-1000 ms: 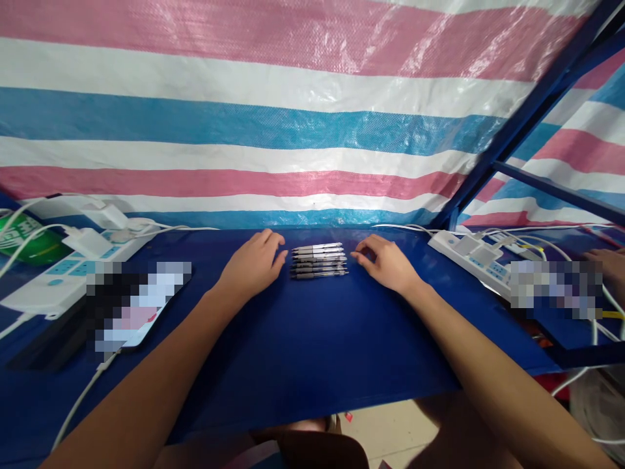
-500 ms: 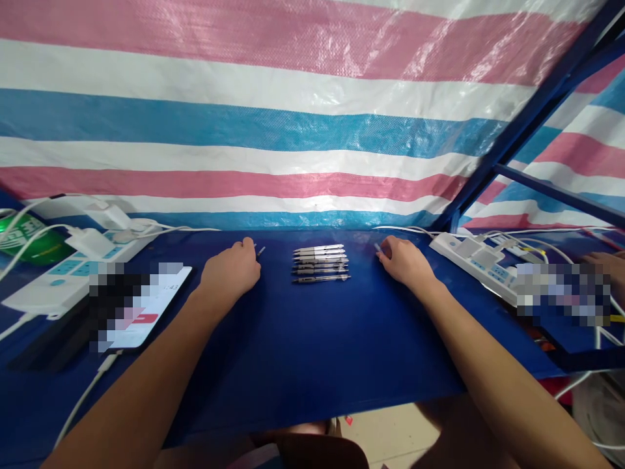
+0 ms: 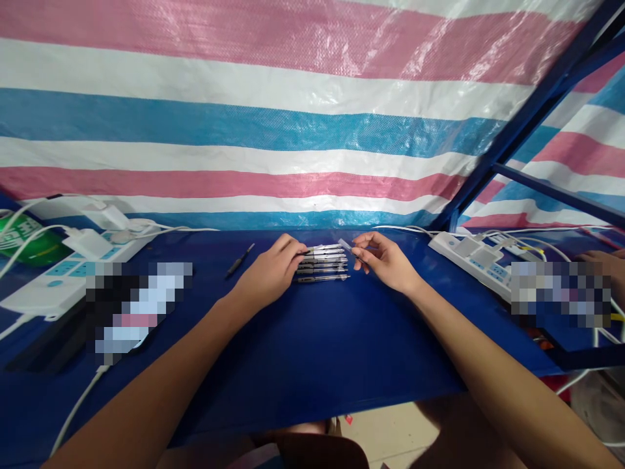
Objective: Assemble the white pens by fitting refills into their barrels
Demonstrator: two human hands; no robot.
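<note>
Several pens point(image 3: 323, 270) lie side by side in a row on the blue table, some with pale barrels and the nearer ones dark or clear. My left hand point(image 3: 273, 268) is closed at the row's left end, with thumb and fingertips pinching the end of a pale pen point(image 3: 328, 248) at the far side. Just right of the row, my right hand point(image 3: 388, 262) pinches a clear, pale pen part point(image 3: 346, 245) between thumb and fingers. Its lower end is hidden by the fingers. A single dark pen point(image 3: 239, 262) rests slantwise to the left of my left hand.
White power strips with plugs and cables stand at left point(image 3: 73, 270) and right point(image 3: 471, 257). A phone point(image 3: 146, 312) on a charging cable lies left, near a green object point(image 3: 34, 241). A blue frame post point(image 3: 517, 117) rises at right. Another person's hand point(image 3: 605, 270) shows at the right edge.
My left hand has moved right to the row of pens, leaving the dark pen uncovered on the table. My right hand has moved left and lifted the clear pen part toward the row.
</note>
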